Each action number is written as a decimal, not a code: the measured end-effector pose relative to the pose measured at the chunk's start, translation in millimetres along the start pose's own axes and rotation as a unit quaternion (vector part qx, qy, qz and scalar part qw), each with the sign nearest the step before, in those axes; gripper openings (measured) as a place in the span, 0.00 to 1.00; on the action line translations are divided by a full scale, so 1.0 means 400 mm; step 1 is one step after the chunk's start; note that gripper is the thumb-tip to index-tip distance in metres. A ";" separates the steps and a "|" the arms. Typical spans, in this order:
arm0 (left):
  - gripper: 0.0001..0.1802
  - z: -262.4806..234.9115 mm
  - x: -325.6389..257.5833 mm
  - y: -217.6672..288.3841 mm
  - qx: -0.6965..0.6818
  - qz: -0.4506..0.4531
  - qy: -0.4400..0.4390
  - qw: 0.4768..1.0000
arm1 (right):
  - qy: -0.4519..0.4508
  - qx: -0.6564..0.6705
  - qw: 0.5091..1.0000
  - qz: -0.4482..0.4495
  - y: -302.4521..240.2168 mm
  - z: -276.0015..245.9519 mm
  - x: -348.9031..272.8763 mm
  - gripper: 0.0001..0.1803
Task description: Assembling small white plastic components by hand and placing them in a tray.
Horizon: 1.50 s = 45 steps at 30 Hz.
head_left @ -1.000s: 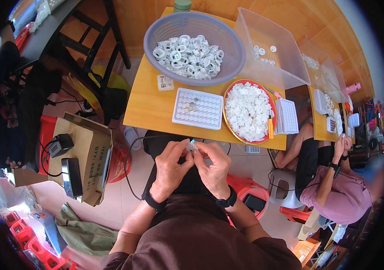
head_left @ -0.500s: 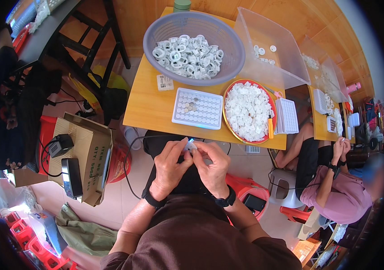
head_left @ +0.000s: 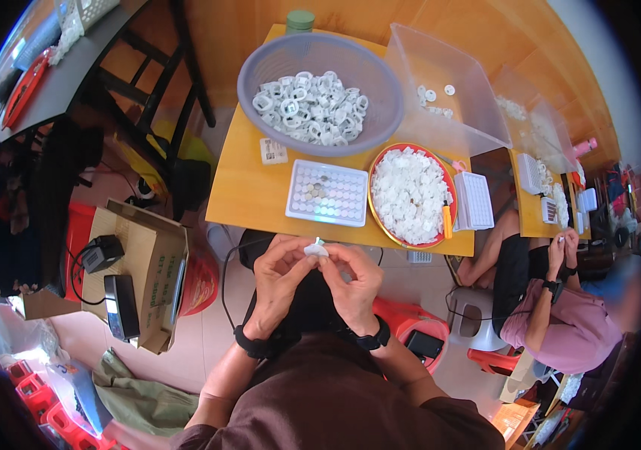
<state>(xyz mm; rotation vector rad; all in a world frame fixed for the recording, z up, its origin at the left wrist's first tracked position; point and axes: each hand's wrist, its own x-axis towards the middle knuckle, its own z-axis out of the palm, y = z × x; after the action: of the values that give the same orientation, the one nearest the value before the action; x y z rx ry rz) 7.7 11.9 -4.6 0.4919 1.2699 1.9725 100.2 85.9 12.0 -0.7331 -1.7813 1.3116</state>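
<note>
L hand (head_left: 277, 276) & R hand (head_left: 355, 280) pinching sm. white piece (head_left: 316, 249) together, nr wood table (head_left: 239, 180), white tray (head_left: 313, 217) on top

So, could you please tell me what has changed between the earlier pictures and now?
The small white piece appears turned between the fingers of the left hand and right hand, showing more of its pale, broad side. The whole view has shifted slightly. Nothing was taken up or let go. The mesh basket, tray and red-rimmed plate stayed in place.
</note>
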 end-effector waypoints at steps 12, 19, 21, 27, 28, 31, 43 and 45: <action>0.19 -0.005 0.001 0.016 -0.071 -0.024 -0.006 0.997 | -0.027 0.049 0.997 0.044 -0.011 0.006 0.020 0.08; 0.20 -0.075 -0.004 0.076 -0.050 -0.030 0.006 0.998 | 0.151 -0.093 0.981 -0.073 -0.025 -0.211 0.382 0.10; 0.16 -0.095 -0.011 0.094 -0.057 -0.068 -0.012 0.996 | 0.181 -0.119 0.970 -0.109 -0.032 -0.280 0.464 0.11; 0.12 -0.136 -0.037 0.126 -0.084 -0.046 0.025 0.995 | 0.042 -0.133 0.986 -0.094 -0.100 -0.154 0.283 0.11; 0.11 -0.132 -0.042 0.138 -0.103 -0.037 0.024 0.994 | -0.074 -0.078 0.994 -0.032 -0.069 -0.118 0.213 0.14; 0.11 -0.094 -0.041 0.198 -0.137 -0.006 -0.042 0.990 | -0.455 -0.050 0.889 0.002 -0.078 0.003 0.070 0.34; 0.14 -0.020 -0.135 0.526 -0.206 0.233 -0.193 0.931 | -0.650 -0.143 0.746 0.000 0.151 0.253 -0.064 0.43; 0.13 -0.046 -0.152 0.566 -0.262 0.270 -0.210 0.902 | -0.577 -0.068 0.808 -0.103 0.055 0.213 -0.041 0.42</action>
<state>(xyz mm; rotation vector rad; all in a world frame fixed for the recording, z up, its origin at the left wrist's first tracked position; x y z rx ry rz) -47.6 -101.3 194.0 0.9973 0.3131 2.3630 36.0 36.6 -26.1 0.3596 -2.7955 1.6114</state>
